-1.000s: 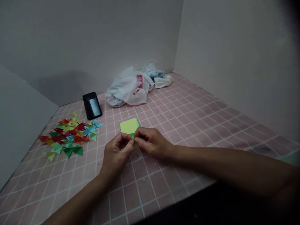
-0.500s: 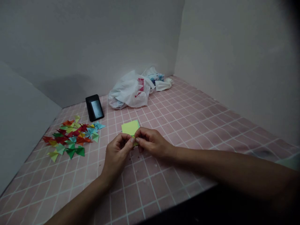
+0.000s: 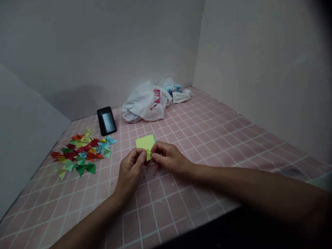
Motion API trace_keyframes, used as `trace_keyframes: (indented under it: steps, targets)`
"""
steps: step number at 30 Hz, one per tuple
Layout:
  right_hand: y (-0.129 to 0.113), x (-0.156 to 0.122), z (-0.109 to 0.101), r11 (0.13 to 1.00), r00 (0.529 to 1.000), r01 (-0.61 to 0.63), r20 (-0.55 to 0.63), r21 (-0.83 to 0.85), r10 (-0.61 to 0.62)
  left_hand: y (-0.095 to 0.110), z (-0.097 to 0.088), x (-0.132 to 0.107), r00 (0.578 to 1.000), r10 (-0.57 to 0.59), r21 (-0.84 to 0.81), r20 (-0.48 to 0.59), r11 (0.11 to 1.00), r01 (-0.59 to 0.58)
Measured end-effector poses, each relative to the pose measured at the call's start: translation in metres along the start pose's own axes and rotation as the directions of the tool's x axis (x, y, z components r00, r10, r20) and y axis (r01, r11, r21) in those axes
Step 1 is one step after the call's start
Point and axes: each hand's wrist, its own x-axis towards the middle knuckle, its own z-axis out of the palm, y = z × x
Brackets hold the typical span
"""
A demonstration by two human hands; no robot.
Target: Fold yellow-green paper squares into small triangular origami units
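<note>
From the head camera, the only view, here are both hands close together over the pink checked cloth (image 3: 166, 207); the left hand (image 3: 131, 166) has thumb and fingertips pressed together, seemingly pinching the left side of a small yellow paper (image 3: 148, 153); the right hand (image 3: 171, 157) meets it from the other side, thumb against finger, looking just as tight on the right side; the piece sits right between them, in front of the paper stack (image 3: 145, 141), and whether it touches that stack I can't tell; its folds are too small to read!

What could spoil it: a pull from both sides at once might tear so slight a piece; uneven pressure could skew a crease; a low knuckle could nudge the squares behind and fan them out.

Now the edges; the table's near edge cuts in under the right forearm, so a scrap dropped toward the body might slide off; on the left, the heap of folded papers (image 3: 80, 150) lies well apart, the phone (image 3: 107, 121) behind it; straight ahead, the plastic bag (image 3: 145, 102) rests near the back wall; the widest room is to the right, cloth running out to the side wall.
</note>
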Motion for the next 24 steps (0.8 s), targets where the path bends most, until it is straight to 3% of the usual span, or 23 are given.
trace_keyframes:
  steps: [8,17,24]
  targets:
    - [-0.0029,-0.0013,0.0008,0.999,0.999,0.031,0.019,-0.033,-0.031,-0.0033,-0.0014,0.0039,1.0,-0.001,0.041,-0.018,0.999,0.001]
    - [-0.0054,0.0,-0.0014,0.999,1.0,-0.023,0.001,-0.034,0.023,-0.0015,0.0006,0.0048,1.0,-0.02,-0.04,0.0,0.999,0.02]
    - [-0.0078,-0.0029,-0.0014,0.992,0.998,0.038,0.046,-0.118,-0.033,-0.002,0.0008,0.0046,0.997,0.057,0.124,-0.056,0.991,-0.049]
